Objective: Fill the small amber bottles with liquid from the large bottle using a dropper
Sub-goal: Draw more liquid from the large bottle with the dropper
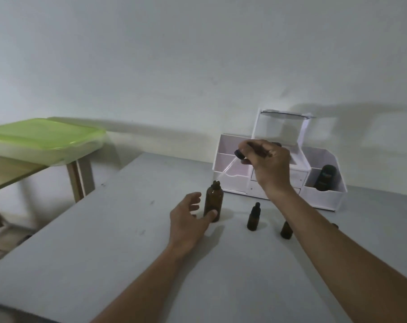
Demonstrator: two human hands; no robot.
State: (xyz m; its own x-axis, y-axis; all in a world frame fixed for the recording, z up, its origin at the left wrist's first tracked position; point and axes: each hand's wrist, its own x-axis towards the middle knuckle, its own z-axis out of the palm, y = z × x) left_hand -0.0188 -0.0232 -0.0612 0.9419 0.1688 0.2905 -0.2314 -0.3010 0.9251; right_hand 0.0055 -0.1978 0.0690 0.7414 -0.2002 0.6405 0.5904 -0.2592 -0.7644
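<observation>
The large amber bottle (213, 201) stands upright and uncapped on the grey table (104, 241). My left hand (189, 220) cups its base loosely, thumb against the glass and fingers spread. My right hand (265, 159) holds a dropper (232, 160) by its black cap, above and right of the bottle. The clear glass tube slants down to the left, its tip at the bottle's mouth. Two small amber bottles stand to the right: one capped (254, 217), the other (287, 230) partly hidden behind my right forearm.
A white plastic organiser (323, 194) with compartments and drawers stands at the back right, holding a dark bottle (326, 178). A wooden side table with a green-lidded container (43, 138) is at the left. The wall is close behind. A small dark object (335, 226) peeks from behind my right forearm.
</observation>
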